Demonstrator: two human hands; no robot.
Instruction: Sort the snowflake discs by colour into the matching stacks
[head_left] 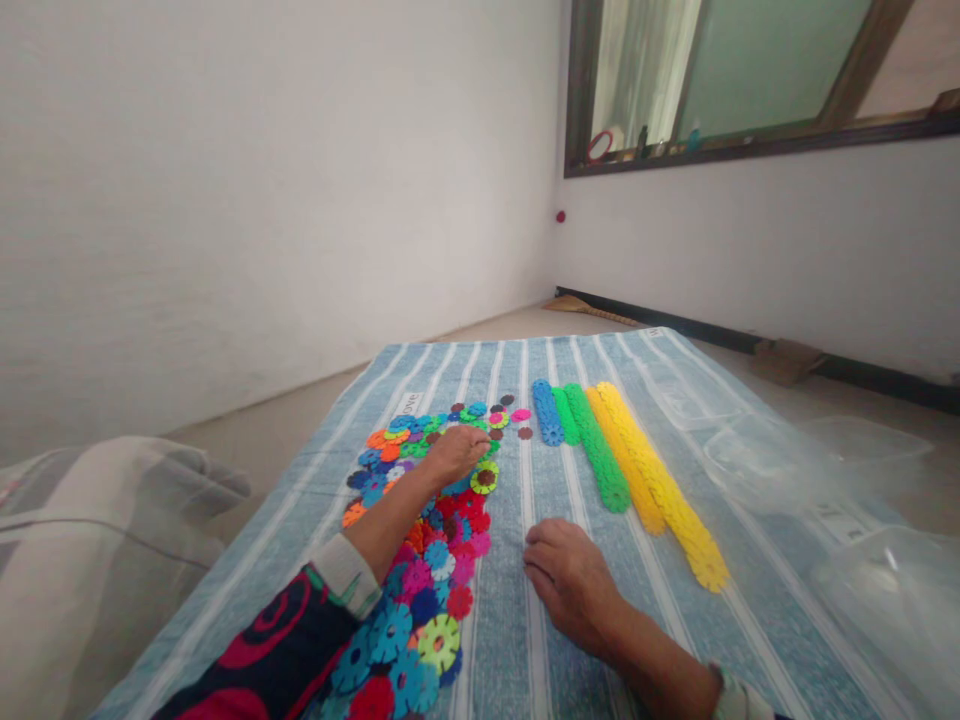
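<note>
Discs (pixel 416 577): mixed pile left, colour rows right

Left hand (pixel 456 453) over pile's far end, fingers curled in; can't tell if it grips one. Right hand (pixel 570 580) loosely curled on striped tablecloth (pixel 504 640), underside hidden. Yellow row (pixel 660 485), green row (pixel 595 447), blue row (pixel 547 412) sit apart (presumably so colours don't mix).

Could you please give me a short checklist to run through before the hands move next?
1. Left hand at the mixed pile of multicoloured, notched plastic discs: ok.
2. Left hand's hold on a disc: cannot tell.
3. Right hand clear of the blue, green and yellow rows of overlapping plastic discs: ok.
4. Gap between pile and rows free of strays: not ok, a pink plastic disc and a brown plastic disc lie there.
</note>
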